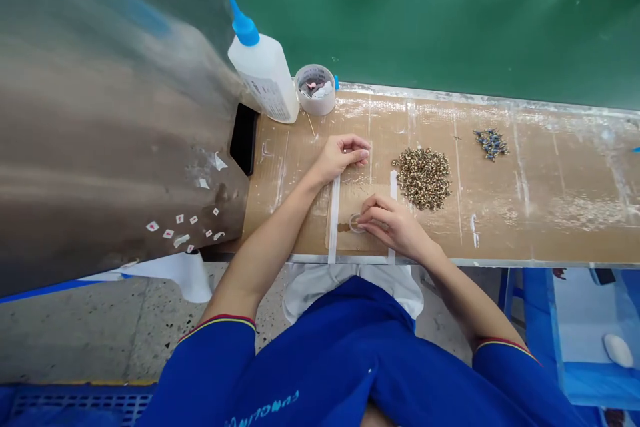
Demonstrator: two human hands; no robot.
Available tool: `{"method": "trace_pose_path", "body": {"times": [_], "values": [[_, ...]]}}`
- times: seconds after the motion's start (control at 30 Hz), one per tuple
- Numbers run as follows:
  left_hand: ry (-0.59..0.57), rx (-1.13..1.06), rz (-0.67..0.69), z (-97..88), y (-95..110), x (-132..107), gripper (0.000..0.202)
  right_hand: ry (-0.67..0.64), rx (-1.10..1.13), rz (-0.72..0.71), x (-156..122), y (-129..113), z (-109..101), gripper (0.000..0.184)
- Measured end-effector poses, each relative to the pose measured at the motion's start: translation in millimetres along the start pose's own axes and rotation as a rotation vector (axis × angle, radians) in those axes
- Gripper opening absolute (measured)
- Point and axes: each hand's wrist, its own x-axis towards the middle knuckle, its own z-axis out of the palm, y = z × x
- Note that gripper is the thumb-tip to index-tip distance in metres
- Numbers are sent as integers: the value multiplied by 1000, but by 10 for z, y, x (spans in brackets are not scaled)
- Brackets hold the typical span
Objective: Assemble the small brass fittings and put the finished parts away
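My left hand [342, 157] is over the cardboard-covered bench, thumb and fingertips pinched together. Whatever lies between them is too small to make out. Closer to the front edge, my right hand [395, 225] has its fingers drawn together at a small round clear dish [354, 223]. The fingertips cover the dish's right side, and I cannot tell whether they grip it or something tiny in it. Just beyond the right hand lies a pile of small brass-coloured metal parts [424, 179]. Farther right is a smaller cluster of blue-and-metal parts [491, 144].
A white bottle with a blue nozzle [267, 77] stands at the back left, beside a tape roll [316, 103] holding scraps. A thin stick [311, 125] and a black phone [244, 140] lie nearby. A metal panel [125, 113] bounds the left; a green surface [425, 20] lies behind.
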Motion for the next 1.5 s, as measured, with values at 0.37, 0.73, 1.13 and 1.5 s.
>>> {"method": "trace_pose_path", "body": {"times": [0.37, 0.73, 1.13, 1.5], "values": [[-32, 56, 28, 22, -9, 14, 39, -28, -120, -14, -35, 46, -12, 24], [-76, 18, -75, 107, 46, -100, 38, 211, 361, 223, 305, 138, -418, 27], [-101, 32, -139, 188, 95, -134, 25, 609, 128, 334, 451, 549, -325, 34], [-103, 32, -132, 196, 56, -130, 19, 516, 23, 317, 469, 548, -292, 29]]}}
